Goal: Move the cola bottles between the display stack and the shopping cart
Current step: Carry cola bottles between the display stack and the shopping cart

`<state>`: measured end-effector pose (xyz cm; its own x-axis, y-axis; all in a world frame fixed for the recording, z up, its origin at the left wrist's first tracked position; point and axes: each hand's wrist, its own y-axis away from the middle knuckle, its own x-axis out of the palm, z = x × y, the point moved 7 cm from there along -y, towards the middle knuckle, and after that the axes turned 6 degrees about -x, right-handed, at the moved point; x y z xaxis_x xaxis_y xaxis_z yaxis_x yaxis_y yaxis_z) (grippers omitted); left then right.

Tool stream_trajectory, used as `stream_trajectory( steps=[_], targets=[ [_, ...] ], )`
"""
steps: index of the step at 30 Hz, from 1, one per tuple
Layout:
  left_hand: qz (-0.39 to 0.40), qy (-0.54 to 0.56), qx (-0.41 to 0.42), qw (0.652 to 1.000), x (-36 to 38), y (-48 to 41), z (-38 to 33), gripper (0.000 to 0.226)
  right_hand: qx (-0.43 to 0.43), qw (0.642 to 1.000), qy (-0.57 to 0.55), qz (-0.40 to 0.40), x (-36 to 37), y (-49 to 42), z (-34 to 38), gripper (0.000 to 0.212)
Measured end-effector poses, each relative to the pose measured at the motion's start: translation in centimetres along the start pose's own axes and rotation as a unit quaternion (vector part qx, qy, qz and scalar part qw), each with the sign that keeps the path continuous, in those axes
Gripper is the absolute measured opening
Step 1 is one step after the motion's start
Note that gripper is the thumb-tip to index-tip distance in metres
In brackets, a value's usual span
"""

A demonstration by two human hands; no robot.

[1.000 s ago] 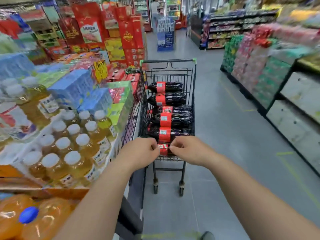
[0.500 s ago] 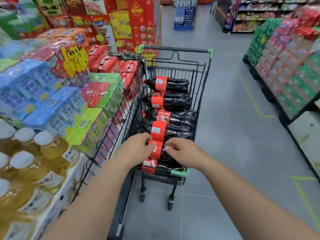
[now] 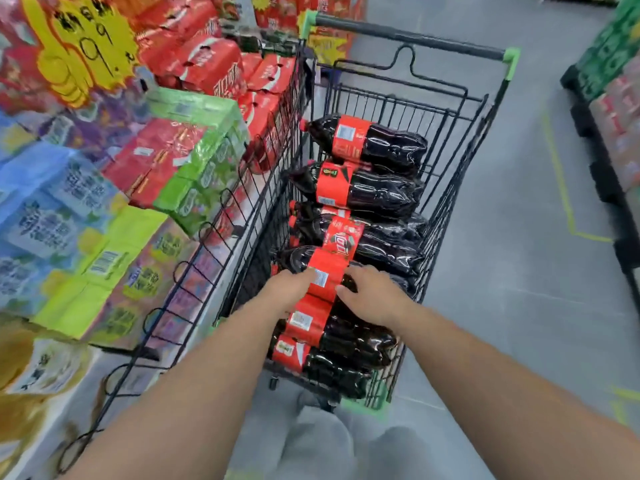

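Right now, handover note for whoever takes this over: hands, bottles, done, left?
Left hand: on the red label of a cola bottle in the cart, fingers laid on it; a closed grip is not visible.
Right hand: on the dark body of the same bottle, also not clearly closed.
Bottles: about six cola bottles lie on their sides in the cart, in a row from near end to far end.
Display stack: just left of the cart, red packs.
Done: the cart is loaded.
Left: nothing is lifted yet; likely take this bottle out toward the stack, then the others.
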<state>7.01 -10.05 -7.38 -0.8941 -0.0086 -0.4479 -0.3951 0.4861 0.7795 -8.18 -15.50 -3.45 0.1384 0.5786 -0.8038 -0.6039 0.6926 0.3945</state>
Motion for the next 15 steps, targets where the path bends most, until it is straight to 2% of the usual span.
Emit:
stream_trajectory(
  steps=[2,4,11,15],
  targets=[
    [0.018,0.098,-0.055,0.994,0.9,-2.0,0.2,0.052,0.020,1.000,-0.003,0.011,-0.1,-1.9,-1.1,0.052],
    [-0.006,0.161,-0.088,0.983,1.0,-4.1,0.3,0.063,0.035,0.999,-0.020,0.022,-0.2,-3.8,-2.2,0.054],
    [-0.088,0.304,-0.153,0.936,1.7,-9.8,1.9,0.083,0.031,0.995,-0.052,0.084,1.0,-10.0,-5.6,0.058],
    [-0.125,0.354,-0.153,0.914,2.0,-12.0,1.9,0.092,0.005,0.994,-0.042,0.100,2.4,-12.0,-6.5,0.056]
  ],
)
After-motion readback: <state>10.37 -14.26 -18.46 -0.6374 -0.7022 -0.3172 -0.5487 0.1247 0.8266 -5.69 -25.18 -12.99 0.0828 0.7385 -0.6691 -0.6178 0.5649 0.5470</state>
